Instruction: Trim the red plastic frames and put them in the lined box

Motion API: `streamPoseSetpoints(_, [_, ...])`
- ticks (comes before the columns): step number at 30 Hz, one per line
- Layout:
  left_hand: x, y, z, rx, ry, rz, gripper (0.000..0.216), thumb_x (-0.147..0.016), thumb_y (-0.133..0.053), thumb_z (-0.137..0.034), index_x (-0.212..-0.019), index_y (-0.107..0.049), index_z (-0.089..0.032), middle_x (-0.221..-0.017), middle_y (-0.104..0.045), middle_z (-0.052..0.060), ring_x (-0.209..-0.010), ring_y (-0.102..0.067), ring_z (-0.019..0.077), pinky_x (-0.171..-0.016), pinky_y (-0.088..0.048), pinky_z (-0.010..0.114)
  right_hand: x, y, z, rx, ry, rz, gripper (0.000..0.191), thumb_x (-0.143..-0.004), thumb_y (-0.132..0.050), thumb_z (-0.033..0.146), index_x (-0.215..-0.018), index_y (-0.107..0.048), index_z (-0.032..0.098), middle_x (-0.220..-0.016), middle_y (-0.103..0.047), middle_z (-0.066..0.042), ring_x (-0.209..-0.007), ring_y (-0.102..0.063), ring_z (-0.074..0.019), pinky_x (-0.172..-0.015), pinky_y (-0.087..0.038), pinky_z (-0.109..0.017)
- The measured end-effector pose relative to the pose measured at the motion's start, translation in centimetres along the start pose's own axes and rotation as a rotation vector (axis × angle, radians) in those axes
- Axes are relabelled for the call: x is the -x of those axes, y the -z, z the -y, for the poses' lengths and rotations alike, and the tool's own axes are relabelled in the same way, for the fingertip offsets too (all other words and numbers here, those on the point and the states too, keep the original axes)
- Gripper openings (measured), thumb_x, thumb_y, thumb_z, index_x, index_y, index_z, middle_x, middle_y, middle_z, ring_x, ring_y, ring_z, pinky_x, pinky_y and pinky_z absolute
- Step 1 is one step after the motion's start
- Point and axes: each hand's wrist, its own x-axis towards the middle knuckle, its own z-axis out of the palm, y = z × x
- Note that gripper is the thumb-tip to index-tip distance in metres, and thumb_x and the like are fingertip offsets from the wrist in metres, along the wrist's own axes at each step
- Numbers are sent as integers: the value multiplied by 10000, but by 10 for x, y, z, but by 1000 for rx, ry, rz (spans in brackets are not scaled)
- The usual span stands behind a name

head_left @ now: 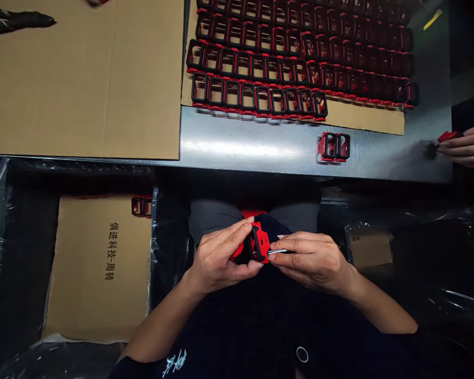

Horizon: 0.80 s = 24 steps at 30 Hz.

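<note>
Above my lap, my left hand (221,255) grips a red and black plastic frame (263,241), thumb below and fingers over its top. From the other side my right hand (314,258) pinches a thin, shiny metal tool (277,251), which looks like tweezers. The tool's tip meets the right side of the red part; whether it goes inside is hidden. Two joined frames of the same sort (334,147) stand on the metal table just beyond my hands.
Rows of similar frames (256,68) cover cardboard on the metal table (237,142). Green-handled pliers (27,20) lie at far left on a cardboard sheet (82,95). A lined bin (154,263) at left holds cardboard and two frames. A co-worker's hand (468,146) holds a red part at right.
</note>
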Motion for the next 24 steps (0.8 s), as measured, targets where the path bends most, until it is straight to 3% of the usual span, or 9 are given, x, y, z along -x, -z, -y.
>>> streamPoseSetpoints(4, [5, -2, 1, 15, 35, -4, 844, -775, -740, -288, -1533, -398, -146, -1183, -748, 160, -1023, -755, 264, -822, -663, 345, -1, -2, 3, 1, 6, -1, 112, -925, -686, 139, -1027, -730, 151, -929, -818, -83, -835, -794, -173, -829, -679, -314])
streamPoseSetpoints(7, [12, -5, 4, 106, 87, -27, 727, -815, -718, -366, -1473, -482, -165, -1157, -725, 166, -1011, -733, 260, -799, -656, 360, -4, -1, 5, -2, 6, -21, 125, -926, -680, 134, -1036, -731, 162, -925, -818, -72, -818, -789, -166, -781, -670, -291])
streamPoseSetpoints(10, [21, -9, 7, 302, 166, -122, 700, -814, -759, -451, -1410, -517, -177, -1195, -700, 168, -1052, -723, 270, -842, -646, 385, -12, 2, -4, 41, -65, -136, 137, -904, -705, 136, -1026, -741, 187, -922, -815, -65, -781, -770, -163, -710, -630, -276])
streamPoseSetpoints(15, [32, -11, 7, 532, 263, -205, 777, -778, -841, -352, -1428, -425, -255, -1356, -638, 174, -1152, -709, 299, -875, -641, 414, -49, 3, -65, 313, -347, -349, 292, -849, -771, 322, -1108, -749, 189, -915, -795, -61, -688, -684, -189, -671, -564, -326])
streamPoseSetpoints(19, [34, -7, 4, 511, 250, -202, 799, -746, -870, -269, -1411, -429, -255, -1383, -622, 183, -1177, -698, 312, -886, -634, 422, -82, 1, -112, 488, -457, -293, 283, -828, -753, 297, -1090, -755, 190, -1016, -790, -87, -924, -686, -278, -847, -538, -416])
streamPoseSetpoints(22, [33, -4, 2, 454, 233, -218, 797, -737, -872, -242, -1400, -430, -252, -1372, -630, 192, -1177, -697, 314, -881, -632, 425, -87, 2, -100, 450, -465, -349, 266, -845, -725, 290, -1090, -754, 190, -1153, -764, -115, -1061, -667, -305, -956, -510, -459])
streamPoseSetpoints(24, [32, -2, 3, 397, 210, -231, 817, -728, -875, -235, -1408, -424, -249, -1364, -636, 197, -1196, -687, 323, -894, -629, 441, -78, 3, -72, 274, -497, -384, 212, -880, -675, 295, -1037, -767, 187, -1067, -782, -108, -993, -695, -276, -936, -525, -438])
